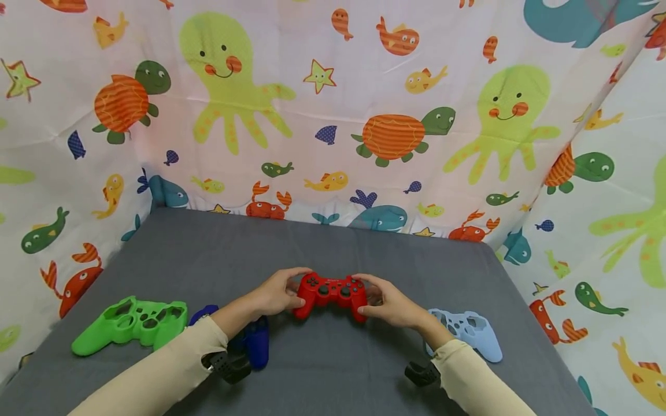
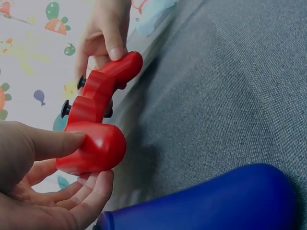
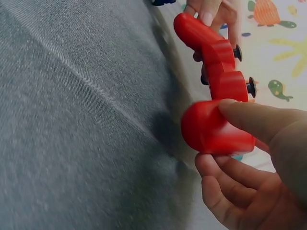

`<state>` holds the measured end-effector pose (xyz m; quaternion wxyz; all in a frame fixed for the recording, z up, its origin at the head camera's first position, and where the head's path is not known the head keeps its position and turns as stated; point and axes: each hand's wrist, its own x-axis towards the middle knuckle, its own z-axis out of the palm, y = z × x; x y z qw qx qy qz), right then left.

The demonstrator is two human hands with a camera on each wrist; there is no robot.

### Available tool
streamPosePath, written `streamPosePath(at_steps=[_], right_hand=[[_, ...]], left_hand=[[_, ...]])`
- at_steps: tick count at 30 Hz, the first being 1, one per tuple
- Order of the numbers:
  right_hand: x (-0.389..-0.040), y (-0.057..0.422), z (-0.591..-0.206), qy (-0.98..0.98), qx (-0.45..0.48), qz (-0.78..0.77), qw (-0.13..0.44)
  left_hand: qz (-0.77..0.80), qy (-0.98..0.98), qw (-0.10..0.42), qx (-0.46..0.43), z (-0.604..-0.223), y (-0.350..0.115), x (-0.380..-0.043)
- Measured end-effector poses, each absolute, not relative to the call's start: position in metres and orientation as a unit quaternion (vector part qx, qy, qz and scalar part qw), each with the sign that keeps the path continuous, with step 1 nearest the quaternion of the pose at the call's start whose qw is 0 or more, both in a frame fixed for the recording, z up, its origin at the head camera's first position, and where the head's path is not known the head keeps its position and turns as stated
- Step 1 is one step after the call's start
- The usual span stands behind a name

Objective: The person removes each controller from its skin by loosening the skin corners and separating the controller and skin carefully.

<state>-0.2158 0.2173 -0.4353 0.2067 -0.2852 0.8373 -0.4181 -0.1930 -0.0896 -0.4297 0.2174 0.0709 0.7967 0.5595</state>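
Between both hands is a red game controller [image 1: 333,292] with black thumbsticks, raised off the grey cloth, as the wrist views show. My left hand [image 1: 276,293] pinches its left grip, thumb on one side and fingers curled behind. On the other end, my right hand [image 1: 389,301] holds the right grip the same way. In the left wrist view the controller [image 2: 96,120] appears edge-on, its sticks pointing toward the patterned curtain. The right wrist view shows the controller [image 3: 218,86] from the opposite end, the thumb lying on the rounded grip.
A green controller cover [image 1: 137,323] lies at the left. Partly under my left forearm is a blue controller [image 1: 256,342]. A light blue controller cover [image 1: 470,332] lies on the right, partly behind my right wrist. Curtains with sea animals [image 1: 322,156] enclose the grey table [image 1: 338,370].
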Motion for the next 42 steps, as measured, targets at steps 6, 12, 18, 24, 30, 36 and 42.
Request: streamPosePath(at_steps=[6,12,18,24,30,36,42], right_hand=[[-0.214,0.225,-0.430,0.837,-0.295,-0.411,0.207],[-0.206,0.234,-0.432,0.826,-0.297,-0.423,0.225],[-0.204,0.244,-0.431,0.821,-0.300,-0.432,0.220],[-0.204,0.251,-0.422,0.821,-0.292,-0.433,0.232],[-0.198,0.262,-0.422,0.825,-0.283,-0.425,0.242],[-0.188,0.280,-0.420,0.825,-0.273,-0.427,0.250],[-0.181,0.296,-0.414,0.830,-0.268,-0.426,0.240]], left_hand=[[0.562,0.793,0.222,0.083,-0.424,-0.087,-0.186],[0.582,0.776,0.226,0.088,-0.426,-0.084,-0.177],[0.591,0.768,0.211,0.126,-0.429,-0.078,-0.175],[0.591,0.769,0.201,0.134,-0.429,-0.069,-0.176],[0.596,0.762,0.215,0.132,-0.436,-0.058,-0.172],[0.605,0.754,0.216,0.139,-0.438,-0.040,-0.168],[0.617,0.748,0.203,0.139,-0.436,-0.024,-0.166]])
